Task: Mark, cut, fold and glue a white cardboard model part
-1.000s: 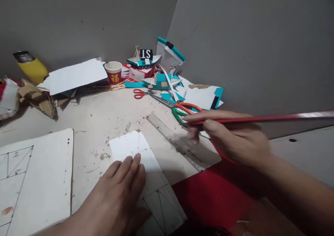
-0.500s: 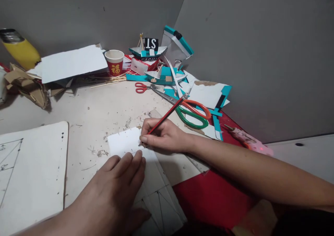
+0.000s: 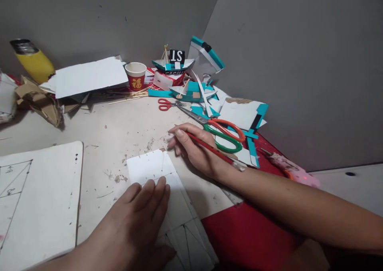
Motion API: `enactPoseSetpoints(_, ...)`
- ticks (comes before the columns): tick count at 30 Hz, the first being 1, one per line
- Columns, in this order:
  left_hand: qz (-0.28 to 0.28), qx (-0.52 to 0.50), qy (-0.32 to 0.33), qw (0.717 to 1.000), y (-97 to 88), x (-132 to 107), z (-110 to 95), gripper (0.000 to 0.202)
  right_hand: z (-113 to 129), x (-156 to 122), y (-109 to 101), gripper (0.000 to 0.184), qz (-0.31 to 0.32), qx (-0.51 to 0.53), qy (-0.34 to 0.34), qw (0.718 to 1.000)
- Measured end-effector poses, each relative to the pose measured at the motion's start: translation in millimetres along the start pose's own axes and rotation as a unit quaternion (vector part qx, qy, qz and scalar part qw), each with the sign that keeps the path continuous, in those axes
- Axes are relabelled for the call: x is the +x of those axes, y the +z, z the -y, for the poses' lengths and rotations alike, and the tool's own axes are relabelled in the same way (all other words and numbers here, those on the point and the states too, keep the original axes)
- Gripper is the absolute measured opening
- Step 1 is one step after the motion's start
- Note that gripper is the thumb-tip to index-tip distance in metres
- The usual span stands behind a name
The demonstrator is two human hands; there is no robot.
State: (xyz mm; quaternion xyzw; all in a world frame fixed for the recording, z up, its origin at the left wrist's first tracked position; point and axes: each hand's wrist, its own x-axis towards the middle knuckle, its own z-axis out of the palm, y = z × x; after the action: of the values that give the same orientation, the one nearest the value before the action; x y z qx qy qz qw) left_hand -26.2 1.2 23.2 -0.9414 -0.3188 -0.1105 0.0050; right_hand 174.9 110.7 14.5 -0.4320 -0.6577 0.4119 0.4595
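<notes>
My left hand lies flat, fingers stretched out, on a white sheet of card marked with pencil lines and small dashes. Darker drawn lines cross the sheet's near end, partly covered by that hand. Just right of the sheet's far end, my right hand is closed around a red-and-black pencil, which slants back over the wrist. Beyond the right hand lie large scissors with one orange and one green handle. On the left is an open notebook with a line drawing and figures.
Small red scissors, a paper cup, two model boats and a large white board piece stand toward the back. Teal-and-white card scraps and a pink glue gun are at right. Grey walls close off the back and right.
My right hand has lifted off the sheet and moved right, and the pencil has tipped back toward the wrist. The left hand stays on the sheet. The view has shifted slightly.
</notes>
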Motion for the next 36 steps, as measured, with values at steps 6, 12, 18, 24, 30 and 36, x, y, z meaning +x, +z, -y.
enactPoseSetpoints(6,-0.023,-0.035,-0.014,0.999,14.8,-8,0,0.068,23,-12,-35,0.017,0.073,-0.281,-0.110,0.951)
enactPoseSetpoints(12,0.030,-0.029,-0.009,0.999,4.2,-2,1,0.065,20,-50,-61,0.054,0.129,-0.507,-0.111,0.845)
enactPoseSetpoints(18,0.040,-0.055,-0.024,0.997,-3.6,2,1,0.064,10,-63,-62,0.044,0.131,-0.532,-0.093,0.831)
enactPoseSetpoints(24,0.040,-0.057,-0.024,0.997,-1.3,5,2,0.067,11,-57,-67,0.044,0.143,-0.538,-0.085,0.826)
enactPoseSetpoints(30,0.027,-0.062,-0.022,0.997,-2.1,2,1,0.066,14,-52,-68,0.047,0.153,-0.549,-0.067,0.819)
enactPoseSetpoints(36,0.032,-0.010,0.005,0.999,-3.4,4,1,0.061,10,-45,-72,0.054,0.163,-0.555,-0.050,0.814)
